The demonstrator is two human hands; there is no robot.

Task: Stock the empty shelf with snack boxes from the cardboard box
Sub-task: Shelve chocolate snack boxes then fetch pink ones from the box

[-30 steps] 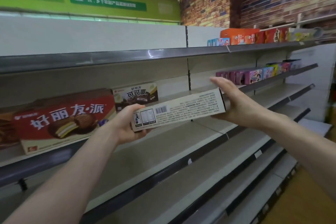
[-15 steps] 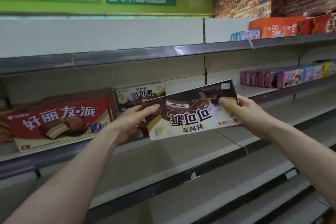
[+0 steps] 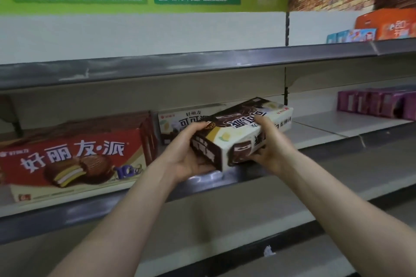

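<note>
The chocolate snack box [image 3: 243,129] is in the air, tilted with one end toward the person and its print upside down, just over the front edge of the middle shelf [image 3: 333,129]. The left grip [image 3: 191,155] cups its near end from below, thumb curled over the top corner. The right grip [image 3: 273,148] clasps the right side, fingers wrapped over the top face and under it. Both are closed round the box.

Close behind it a matching box [image 3: 177,120] stands face out toward the shelf's back edge; I cannot tell whether the two touch. To the left, red pie boxes [image 3: 74,157] run to the shelf's left end. To the right, board shows as far as the purple boxes [image 3: 378,103] in the next bay.

The stocking looks to be at an early stage. A few boxes are placed, and this one likely needs turning upright and setting beside its match. The lower shelves [image 3: 225,213] show only board. The cardboard box is out of sight, so how many remain I cannot tell.
</note>
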